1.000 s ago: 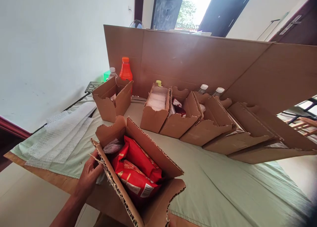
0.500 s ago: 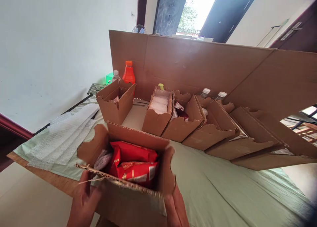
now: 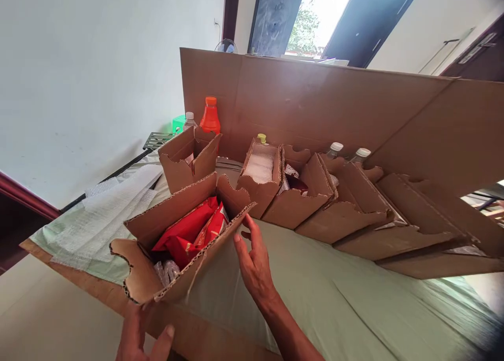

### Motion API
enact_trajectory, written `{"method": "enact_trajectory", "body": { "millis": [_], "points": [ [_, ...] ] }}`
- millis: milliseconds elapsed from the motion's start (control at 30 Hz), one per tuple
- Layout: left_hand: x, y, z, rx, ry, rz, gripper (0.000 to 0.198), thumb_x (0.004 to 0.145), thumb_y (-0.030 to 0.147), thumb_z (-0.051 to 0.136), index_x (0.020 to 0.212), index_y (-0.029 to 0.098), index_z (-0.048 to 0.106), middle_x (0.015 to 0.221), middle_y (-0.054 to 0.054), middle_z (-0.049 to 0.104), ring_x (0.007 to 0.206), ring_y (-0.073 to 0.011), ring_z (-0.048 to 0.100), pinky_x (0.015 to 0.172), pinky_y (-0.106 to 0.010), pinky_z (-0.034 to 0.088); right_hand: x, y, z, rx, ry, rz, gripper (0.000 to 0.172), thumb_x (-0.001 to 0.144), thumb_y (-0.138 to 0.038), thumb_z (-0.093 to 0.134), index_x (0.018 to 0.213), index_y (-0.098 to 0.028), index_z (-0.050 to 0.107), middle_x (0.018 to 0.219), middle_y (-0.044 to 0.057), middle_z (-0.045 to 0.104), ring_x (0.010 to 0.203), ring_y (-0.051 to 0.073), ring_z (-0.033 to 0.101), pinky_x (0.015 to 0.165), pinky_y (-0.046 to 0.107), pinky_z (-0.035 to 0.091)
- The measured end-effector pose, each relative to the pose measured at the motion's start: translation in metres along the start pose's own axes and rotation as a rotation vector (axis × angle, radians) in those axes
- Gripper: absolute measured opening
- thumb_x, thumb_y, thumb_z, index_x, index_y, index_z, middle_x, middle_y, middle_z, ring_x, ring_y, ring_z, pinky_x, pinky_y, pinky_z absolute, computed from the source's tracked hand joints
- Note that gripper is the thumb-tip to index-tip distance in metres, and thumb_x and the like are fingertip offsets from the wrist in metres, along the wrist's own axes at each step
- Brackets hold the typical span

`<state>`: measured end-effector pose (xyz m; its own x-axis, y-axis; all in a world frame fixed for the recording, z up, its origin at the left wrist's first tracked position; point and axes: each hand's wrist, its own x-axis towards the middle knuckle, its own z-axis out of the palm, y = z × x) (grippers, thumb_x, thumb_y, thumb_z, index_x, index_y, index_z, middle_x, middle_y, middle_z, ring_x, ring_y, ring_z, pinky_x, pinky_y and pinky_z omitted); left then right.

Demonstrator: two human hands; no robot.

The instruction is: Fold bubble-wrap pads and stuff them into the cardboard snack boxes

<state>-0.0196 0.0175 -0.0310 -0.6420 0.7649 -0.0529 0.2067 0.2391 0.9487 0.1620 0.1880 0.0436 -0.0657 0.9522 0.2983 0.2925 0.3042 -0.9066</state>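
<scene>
An open cardboard box [image 3: 205, 258] sits at the near table edge, turned at an angle. Inside lie red snack packets [image 3: 189, 230] and a crumpled clear wrapper [image 3: 167, 271]. My right hand [image 3: 254, 264] rests with fingers stretched against the box's right flap corner. My left hand [image 3: 137, 337] is at the bottom edge under the box's near corner, thumb out, fingers apart, holding nothing that I can see.
A row of open cardboard boxes [image 3: 307, 203] stands behind, with a tall cardboard sheet [image 3: 315, 104] upright at the back. An orange bottle [image 3: 210, 117] and a small box [image 3: 189, 159] sit at the far left. Bubble wrap [image 3: 102, 209] lies on the green tablecloth [image 3: 334, 298].
The box has swung round from square-on to angled, its far end pointing right. My right hand moved up to the far flap; my left hand dropped below the near corner.
</scene>
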Motion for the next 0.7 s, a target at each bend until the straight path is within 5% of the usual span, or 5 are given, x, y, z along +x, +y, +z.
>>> {"method": "enact_trajectory", "body": {
  "millis": [367,533,700],
  "points": [
    [0.001,0.018,0.024,0.018,-0.077,0.019,0.069,0.085,0.052,0.058,0.145,0.023,0.039,0.139,-0.016,0.057,0.135,-0.0406,0.051,0.115,-0.060,0.037,0.046,0.009,0.031,0.006,-0.039,-0.157,0.059,0.102,-0.050,0.042,0.154,-0.022,0.040,0.159,0.012,0.042,0.146,0.029,0.040,0.119,0.052,0.036],
    [0.000,0.028,0.042,-0.071,-0.088,0.087,0.072,0.087,0.042,0.059,0.153,0.027,0.032,0.155,-0.015,0.043,0.141,-0.0405,0.046,0.117,-0.061,0.035,0.046,0.017,0.031,-0.002,-0.085,-0.217,0.058,0.103,-0.052,0.040,0.155,-0.024,0.039,0.161,0.011,0.040,0.150,0.026,0.036,0.123,0.051,0.031],
    [0.008,0.039,0.057,-0.223,-0.156,0.169,0.072,0.092,0.037,0.057,0.157,0.029,0.027,0.163,-0.013,0.032,0.144,-0.0369,0.043,0.116,-0.055,0.040,0.030,0.053,0.030,-0.058,-0.072,-0.178,0.051,0.102,-0.050,0.045,0.145,-0.025,0.054,0.155,0.011,0.049,0.144,0.028,0.045,0.118,0.051,0.038]
  ]
}}
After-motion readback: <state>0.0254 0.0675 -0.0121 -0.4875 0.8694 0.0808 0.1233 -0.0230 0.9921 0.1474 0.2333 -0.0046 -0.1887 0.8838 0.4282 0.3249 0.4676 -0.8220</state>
